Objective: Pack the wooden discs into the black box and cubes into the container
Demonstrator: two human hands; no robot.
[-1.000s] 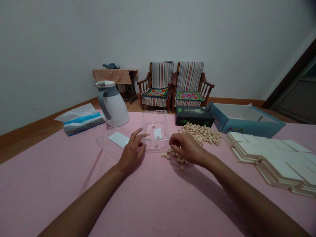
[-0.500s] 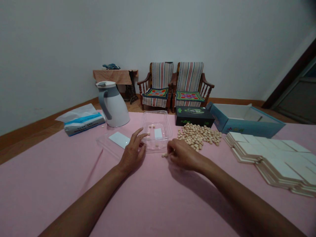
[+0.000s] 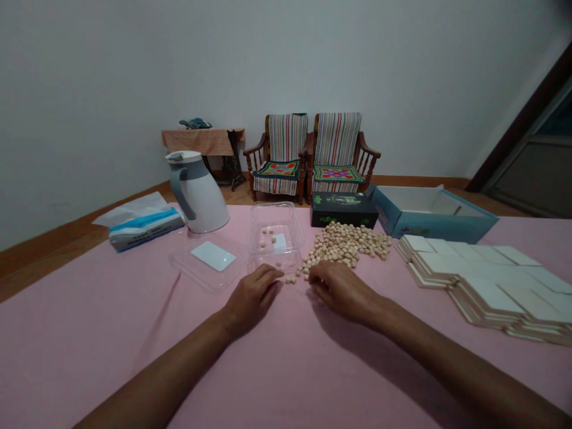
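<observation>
Both my hands rest on the pink tablecloth (image 3: 277,369) just in front of a clear plastic container (image 3: 255,221). My left hand (image 3: 251,297) lies palm down with its fingers together, the fingertips near a few loose beige beans (image 3: 290,278). My right hand (image 3: 340,289) is curled over the near edge of a beige bean pile (image 3: 346,243); what its fingers hold is hidden. The container has a few beans and a white label inside. Its clear lid (image 3: 208,261) lies to the left.
A white and grey jug (image 3: 196,190) and a tissue pack (image 3: 143,224) stand at the back left. A black box (image 3: 344,208) and an open blue box (image 3: 431,213) sit behind the pile. Stacks of white tiles (image 3: 487,277) fill the right side.
My left hand has drawn back from the container's side to the cloth in front of it. My right hand has slid slightly left and nearer. The view has shifted a little.
</observation>
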